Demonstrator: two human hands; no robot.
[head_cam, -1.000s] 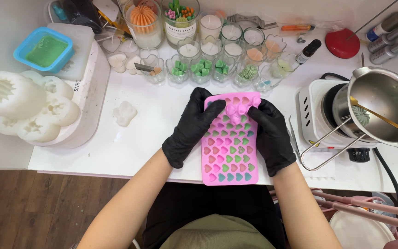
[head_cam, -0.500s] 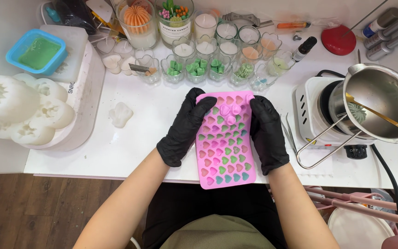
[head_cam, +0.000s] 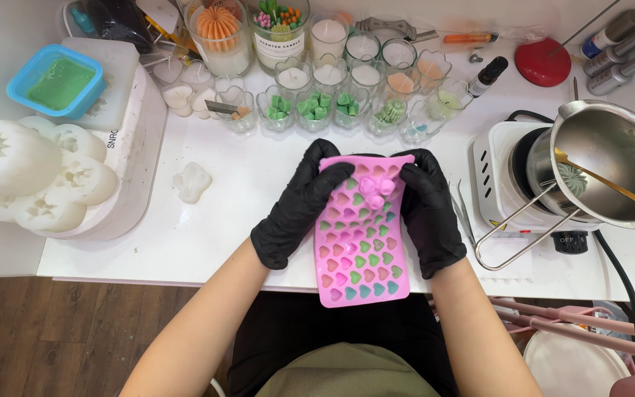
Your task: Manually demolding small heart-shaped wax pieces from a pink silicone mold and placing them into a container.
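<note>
Left hand [head_cam: 299,202] and right hand [head_cam: 429,209] (both black-gloved) grip the pink mould [head_cam: 360,235] by its far corners over the worktop [head_cam: 222,191], thumbs bending that end, likely loosening the hearts.

a home candle-making workshop here: white counter [head_cam: 259,213] crowded with wax-filled glass jars [head_cam: 365,55], a pink silicone heart mould [head_cam: 358,242], and a melting pot [head_cam: 611,158] on a hot plate [head_cam: 497,184].

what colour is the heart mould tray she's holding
Pink heart mould tray, seen in the head view.
</note>
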